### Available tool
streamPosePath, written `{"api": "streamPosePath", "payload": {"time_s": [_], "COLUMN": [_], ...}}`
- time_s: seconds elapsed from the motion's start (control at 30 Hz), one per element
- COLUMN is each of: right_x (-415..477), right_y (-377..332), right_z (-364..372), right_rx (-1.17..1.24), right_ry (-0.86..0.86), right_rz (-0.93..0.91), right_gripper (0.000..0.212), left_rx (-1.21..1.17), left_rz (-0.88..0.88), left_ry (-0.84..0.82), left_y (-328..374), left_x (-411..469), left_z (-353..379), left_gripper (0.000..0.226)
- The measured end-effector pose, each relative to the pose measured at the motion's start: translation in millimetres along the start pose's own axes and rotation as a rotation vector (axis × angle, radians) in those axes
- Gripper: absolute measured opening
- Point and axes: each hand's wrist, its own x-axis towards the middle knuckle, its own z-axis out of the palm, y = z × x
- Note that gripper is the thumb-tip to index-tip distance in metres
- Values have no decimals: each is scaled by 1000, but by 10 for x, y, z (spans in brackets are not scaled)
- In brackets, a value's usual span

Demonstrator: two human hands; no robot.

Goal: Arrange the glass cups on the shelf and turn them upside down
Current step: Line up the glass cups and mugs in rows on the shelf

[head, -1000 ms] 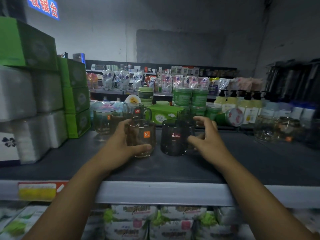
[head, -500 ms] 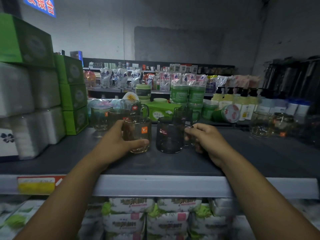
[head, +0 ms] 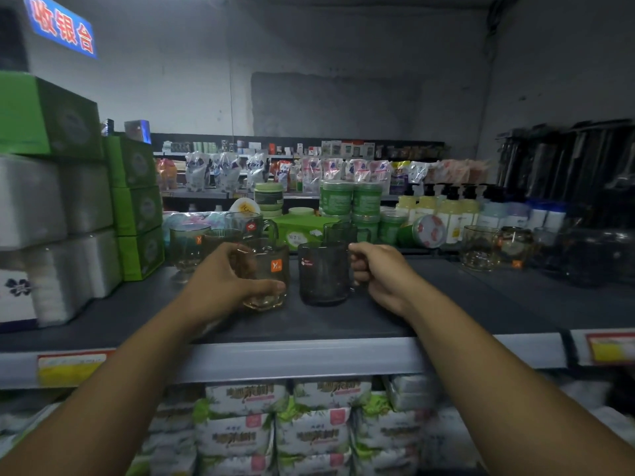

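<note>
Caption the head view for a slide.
Left hand grips a clear glass cup; right hand holds a dark mug by its handle.

Dimly lit grey patched wall (head: 343, 63), blue sign (head: 62, 29) with red characters upper left, dark shelf (head: 481, 304), stocked rack (head: 192, 137) behind.

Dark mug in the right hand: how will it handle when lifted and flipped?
Rigid, probably fragile: the dark mug looks like glass. Gripped at its side handle by the right hand, it may swing off-centre. The clear cup the left hand holds stands close; they could clink.

Bare left hand (head: 220, 281), right hand (head: 383, 274), forearms (head: 481, 355)
</note>
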Motion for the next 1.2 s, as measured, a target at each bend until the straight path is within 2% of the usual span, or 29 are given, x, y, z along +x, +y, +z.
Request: {"api": "streamPosePath", "payload": {"time_s": [0.17, 0.37, 0.53, 0.6, 0.7, 0.83, 1.03, 1.2], "right_x": [-242, -578, -835, -907, -961, -906, -672, -469], "right_y": [-129, -281, -505, -598, -727, -823, -793, -719], "right_z": [-374, -1114, -2050, -2470, -3163, -3914, -4578, -4829], "right_rx": [78, 251, 208, 173, 139, 69, -21, -69], "right_ry": [173, 245, 297, 303, 323, 331, 295, 211], "right_rz": [-51, -126, -192, -212, -233, -212, -144, -102], "right_gripper": [34, 34, 32, 32, 34, 31, 31, 32], "left_rx": [-73, -81, -141, -147, -127, -116, -46, 14], "left_rz": [76, 157, 177, 174, 182, 175, 104, 46], "left_ry": [34, 29, 24, 37, 63, 43, 13, -45], "left_y": [233, 691, 1124, 1268, 1504, 1854, 2064, 2065], "left_x": [-150, -380, -501, -516, -514, -439, -114, 108], "left_z": [223, 907, 1745, 2102, 2693, 3400, 4062, 4394], "left_gripper": [77, 85, 72, 73, 86, 86, 93, 73]}}
